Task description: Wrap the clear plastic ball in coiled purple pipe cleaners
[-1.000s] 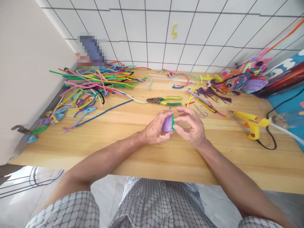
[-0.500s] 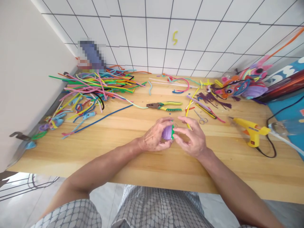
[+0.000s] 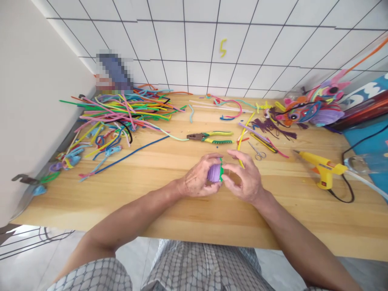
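A small rounded purple piece, apparently coiled from pipe cleaners (image 3: 214, 173), has a green pipe cleaner edge (image 3: 221, 170) on its right side. My left hand (image 3: 198, 176) is curled round the purple part, fingers over the top and thumb below. From the right, my right hand (image 3: 245, 176) touches the green edge with the tips of its thumb and index finger, while its other fingers arch above. The far side of the piece is hidden. Just beyond my hands lie pliers (image 3: 210, 137) with green and yellow handles, and a yellow pipe cleaner (image 3: 241, 139).
Loose pipe cleaners (image 3: 130, 109) are heaped at the back left. To the right lie small scissors (image 3: 257, 151), a yellow cutter knife (image 3: 263, 142) and a yellow glue gun (image 3: 324, 167) with a black cord. Colourful pipe-cleaner figures (image 3: 318, 107) stand at the back right.
Both hands and the purple piece stay almost in place. The fingertips of my right hand shift slightly along the green edge. The whole view has tilted a little.
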`<state>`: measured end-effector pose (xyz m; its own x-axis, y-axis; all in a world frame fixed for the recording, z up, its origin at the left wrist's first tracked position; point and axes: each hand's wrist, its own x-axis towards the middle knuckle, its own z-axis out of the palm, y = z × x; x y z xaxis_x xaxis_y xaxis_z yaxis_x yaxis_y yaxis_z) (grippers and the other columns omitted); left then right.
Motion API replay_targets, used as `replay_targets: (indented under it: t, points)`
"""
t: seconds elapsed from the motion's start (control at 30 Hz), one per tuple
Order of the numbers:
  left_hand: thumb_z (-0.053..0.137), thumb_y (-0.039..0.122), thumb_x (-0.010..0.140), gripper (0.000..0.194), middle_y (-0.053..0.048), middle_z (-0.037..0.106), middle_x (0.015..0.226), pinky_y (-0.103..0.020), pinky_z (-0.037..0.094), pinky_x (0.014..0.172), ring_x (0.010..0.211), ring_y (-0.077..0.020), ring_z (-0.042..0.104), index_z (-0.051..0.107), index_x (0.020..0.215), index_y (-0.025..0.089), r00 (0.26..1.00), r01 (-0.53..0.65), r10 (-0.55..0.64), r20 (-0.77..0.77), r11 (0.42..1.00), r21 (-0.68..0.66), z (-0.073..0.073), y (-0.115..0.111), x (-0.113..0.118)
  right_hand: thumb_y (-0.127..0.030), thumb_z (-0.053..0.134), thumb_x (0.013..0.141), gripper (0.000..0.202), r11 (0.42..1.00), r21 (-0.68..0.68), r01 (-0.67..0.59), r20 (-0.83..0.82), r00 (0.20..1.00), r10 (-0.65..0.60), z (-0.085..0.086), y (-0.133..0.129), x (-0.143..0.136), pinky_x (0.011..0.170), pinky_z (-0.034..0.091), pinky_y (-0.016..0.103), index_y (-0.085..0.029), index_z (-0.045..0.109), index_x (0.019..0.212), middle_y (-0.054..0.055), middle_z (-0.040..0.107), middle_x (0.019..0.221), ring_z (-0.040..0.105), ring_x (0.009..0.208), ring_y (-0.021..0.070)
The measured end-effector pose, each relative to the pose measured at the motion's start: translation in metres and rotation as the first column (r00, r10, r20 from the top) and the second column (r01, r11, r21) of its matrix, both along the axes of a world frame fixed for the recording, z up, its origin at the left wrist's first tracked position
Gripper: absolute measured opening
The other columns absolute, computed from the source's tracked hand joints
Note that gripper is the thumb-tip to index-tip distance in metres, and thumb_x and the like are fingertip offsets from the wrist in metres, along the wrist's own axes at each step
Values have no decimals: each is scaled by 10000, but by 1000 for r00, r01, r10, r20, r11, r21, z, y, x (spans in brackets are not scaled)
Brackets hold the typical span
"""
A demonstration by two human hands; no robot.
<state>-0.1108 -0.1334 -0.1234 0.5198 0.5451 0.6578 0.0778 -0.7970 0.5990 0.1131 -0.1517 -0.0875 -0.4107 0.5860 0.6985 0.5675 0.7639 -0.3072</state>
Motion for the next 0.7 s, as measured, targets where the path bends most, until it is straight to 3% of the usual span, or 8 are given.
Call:
replay_targets:
  t: [0.23,0.43,0.7]
  points:
    - [764,243,894,772,-248,544,1483,-584,566,1124,1439,-371,586,329,1531,227,1000,6,-6,-2,998,-62,-1,-1,1,-270,722,925,304,999,-38,-6,-4,1000,6,-2,1,0,987,664,546,-282,680,1225,170,644,1503,704,1296,339]
    - [719,262,923,666,-213,584,1452,-573,556,1153,1408,-344,612,384,1497,222,1000,-26,24,-19,990,-139,-1,1,0,-298,695,970,254,980,-201,-16,-49,999,7,-9,4,-1,1007,657,496,-280,666,1221,132,745,1343,757,1213,296]
    - [632,328,1019,520,-219,567,1502,-608,476,1211,1449,-344,548,473,1497,199,995,-54,46,-93,995,-83,6,5,-4,-330,667,1007,162,966,-259,-7,-143,989,-31,-11,9,-6,944,656,447,-269,667,1157,108,772,1232,767,1132,267]
